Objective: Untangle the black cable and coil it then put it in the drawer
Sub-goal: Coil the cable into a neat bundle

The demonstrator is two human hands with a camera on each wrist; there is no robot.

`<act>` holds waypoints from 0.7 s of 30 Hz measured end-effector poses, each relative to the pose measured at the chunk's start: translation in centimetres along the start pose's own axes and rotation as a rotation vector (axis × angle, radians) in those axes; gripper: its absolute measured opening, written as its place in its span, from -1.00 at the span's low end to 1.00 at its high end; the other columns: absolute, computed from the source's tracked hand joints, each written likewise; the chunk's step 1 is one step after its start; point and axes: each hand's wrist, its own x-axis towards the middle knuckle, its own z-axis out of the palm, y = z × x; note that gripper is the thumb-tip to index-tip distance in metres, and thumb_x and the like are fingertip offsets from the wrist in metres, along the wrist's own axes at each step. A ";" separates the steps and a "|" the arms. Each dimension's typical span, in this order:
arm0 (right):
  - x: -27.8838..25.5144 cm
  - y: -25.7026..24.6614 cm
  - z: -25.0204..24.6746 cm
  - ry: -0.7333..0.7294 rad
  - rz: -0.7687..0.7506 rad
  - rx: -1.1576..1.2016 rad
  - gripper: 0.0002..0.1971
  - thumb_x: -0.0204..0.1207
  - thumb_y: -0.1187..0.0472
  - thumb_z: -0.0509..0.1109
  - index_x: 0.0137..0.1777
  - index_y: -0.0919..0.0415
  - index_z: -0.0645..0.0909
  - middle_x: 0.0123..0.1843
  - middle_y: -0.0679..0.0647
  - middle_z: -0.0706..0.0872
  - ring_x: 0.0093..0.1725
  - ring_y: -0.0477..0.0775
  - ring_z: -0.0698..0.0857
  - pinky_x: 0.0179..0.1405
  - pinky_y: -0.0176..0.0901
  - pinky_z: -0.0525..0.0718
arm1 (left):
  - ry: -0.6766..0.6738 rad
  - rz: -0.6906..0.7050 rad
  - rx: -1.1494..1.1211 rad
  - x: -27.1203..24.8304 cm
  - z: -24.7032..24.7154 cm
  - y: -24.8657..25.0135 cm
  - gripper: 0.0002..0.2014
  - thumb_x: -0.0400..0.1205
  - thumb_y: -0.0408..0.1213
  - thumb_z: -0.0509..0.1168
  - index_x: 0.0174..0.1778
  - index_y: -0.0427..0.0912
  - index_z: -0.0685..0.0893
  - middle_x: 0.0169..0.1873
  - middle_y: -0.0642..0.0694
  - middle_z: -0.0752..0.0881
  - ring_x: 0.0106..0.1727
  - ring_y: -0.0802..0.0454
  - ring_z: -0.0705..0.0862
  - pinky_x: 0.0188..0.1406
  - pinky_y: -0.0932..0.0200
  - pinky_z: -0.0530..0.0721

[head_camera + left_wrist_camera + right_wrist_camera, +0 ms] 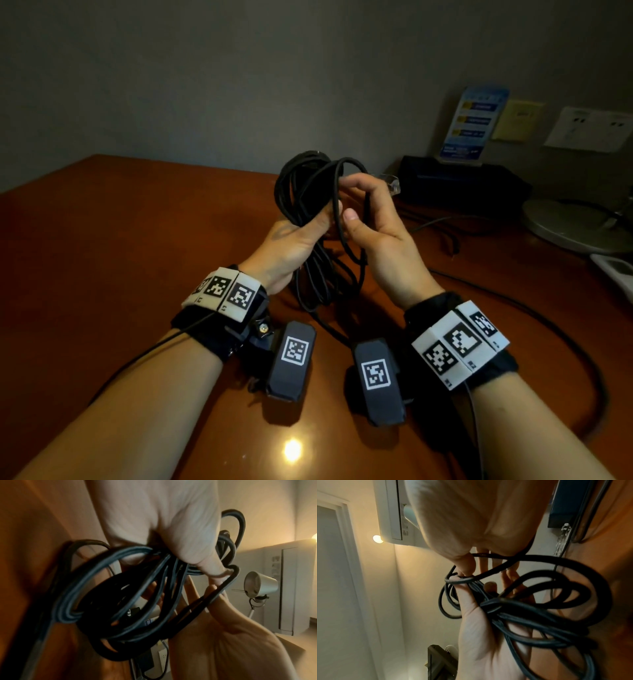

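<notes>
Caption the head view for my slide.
Left hand grips the bundled black cable while right hand pinches one loop.

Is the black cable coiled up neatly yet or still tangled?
Partly coiled, not neat. The cable hangs in uneven loops bunched in the left hand, while the right hand pinches one loose strand.
</notes>
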 end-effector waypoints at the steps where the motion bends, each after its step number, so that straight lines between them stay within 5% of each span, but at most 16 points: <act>1: 0.1 0.0 0.2 -0.002 0.008 0.005 -0.68 0.67 0.40 0.16 0.31 0.04 0.43 0.34 -0.03 0.57 0.23 -0.28 0.62 0.21 -0.29 0.60 | -0.023 0.007 0.009 0.1 0.0 -0.3 -0.48 0.30 0.29 0.37 0.08 0.09 0.70 0.07 0.15 0.80 0.23 0.23 0.69 0.30 0.13 0.60; 3: 0.3 0.3 0.3 0.006 0.026 0.026 -0.74 0.67 0.33 0.18 0.23 -0.04 0.39 0.25 -0.06 0.57 0.20 -0.20 0.66 0.21 -0.22 0.62 | -0.081 0.045 0.009 0.1 0.2 -0.7 -0.32 0.19 0.49 0.35 0.17 0.23 0.65 0.22 0.19 0.72 0.37 0.21 0.60 0.38 0.11 0.56; 6: 0.4 0.5 0.5 0.024 0.056 0.104 -0.82 0.67 0.28 0.17 0.15 -0.01 0.34 0.21 0.02 0.59 0.23 -0.04 0.69 0.29 -0.06 0.63 | -0.113 0.064 0.019 0.1 0.6 -0.5 -0.45 0.15 0.45 0.44 0.02 0.34 0.73 0.06 0.30 0.76 0.25 0.35 0.65 0.24 0.29 0.61; 9: 0.6 0.3 0.6 0.069 0.101 0.169 -0.89 0.72 0.29 0.12 0.14 0.11 0.27 0.20 0.19 0.54 0.22 0.10 0.66 0.27 -0.07 0.64 | -0.147 0.089 -0.004 0.3 0.8 -0.4 -0.46 0.22 0.15 0.56 0.10 0.14 0.68 0.07 0.17 0.77 0.26 0.23 0.67 0.18 0.30 0.62; 13: 0.5 -0.1 0.2 0.131 0.126 0.154 -0.92 0.77 0.20 0.10 0.11 0.17 0.24 -0.05 0.06 0.61 -0.07 -0.09 0.71 -0.10 -0.20 0.70 | -0.207 0.074 0.000 0.1 0.8 -0.6 -0.56 0.36 -0.35 0.56 0.13 0.01 0.65 -0.04 0.24 0.81 0.14 0.32 0.71 0.05 0.39 0.63; 17: 0.3 -0.5 0.2 0.084 0.076 0.120 -0.86 0.77 0.20 0.08 0.24 0.22 0.28 -0.21 -0.15 0.78 -0.19 -0.21 0.77 -0.23 -0.31 0.71 | -0.145 0.027 0.033 -0.1 1.0 -0.3 -0.74 0.47 -0.60 0.39 -0.26 -0.10 0.69 -0.49 0.14 0.73 -0.39 0.31 0.70 -0.36 0.45 0.60; 19: 0.3 -0.7 0.2 0.081 0.038 0.079 -0.76 0.77 0.21 0.10 0.39 0.15 0.31 -0.06 -0.23 0.80 -0.08 -0.16 0.79 -0.13 -0.17 0.78 | -0.086 0.009 0.079 0.0 1.0 -0.4 -0.61 0.49 -0.58 0.37 -0.59 -0.09 0.57 -0.69 0.09 0.53 -0.60 0.22 0.50 -0.51 0.41 0.48; 21: 0.4 -0.7 0.2 0.105 -0.001 0.022 -0.68 0.77 0.22 0.12 0.48 0.16 0.39 0.19 -0.17 0.73 0.19 -0.13 0.73 0.14 -0.07 0.75 | -0.055 0.005 0.121 0.2 0.9 -0.6 -0.54 0.49 -0.54 0.38 -0.70 -0.09 0.48 -0.73 0.04 0.46 -0.63 0.15 0.42 -0.52 0.35 0.43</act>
